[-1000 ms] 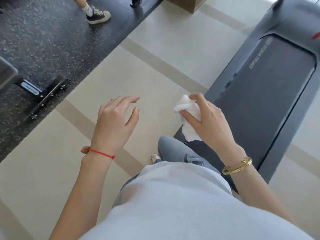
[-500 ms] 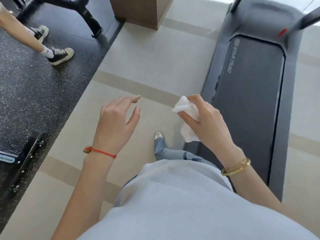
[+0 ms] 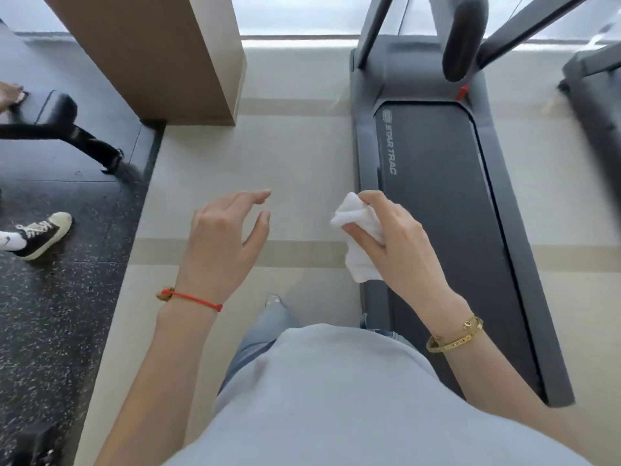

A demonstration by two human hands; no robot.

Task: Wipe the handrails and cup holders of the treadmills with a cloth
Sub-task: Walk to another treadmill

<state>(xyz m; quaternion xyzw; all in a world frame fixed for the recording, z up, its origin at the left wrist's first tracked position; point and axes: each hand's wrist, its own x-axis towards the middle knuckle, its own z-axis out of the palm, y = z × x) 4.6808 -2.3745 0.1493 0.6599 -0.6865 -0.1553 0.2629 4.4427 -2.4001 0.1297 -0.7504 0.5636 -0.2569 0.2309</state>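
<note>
Gripping a crumpled white cloth (image 3: 358, 237), the right hand (image 3: 400, 243) hovers beside a grey Star Trac treadmill (image 3: 437, 196); the left hand (image 3: 223, 243) spreads empty.

Cloth (image 3: 358, 230): soft white fabric, crumpled. Treadmill belt (image 3: 447, 210): matt dark rubber. Left flooring (image 3: 57, 317): speckled, rough black rubber.

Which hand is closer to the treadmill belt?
The right hand, holding the cloth, hangs over the near left edge of the belt. The left hand is empty, out over the pale floor, further left.
</note>
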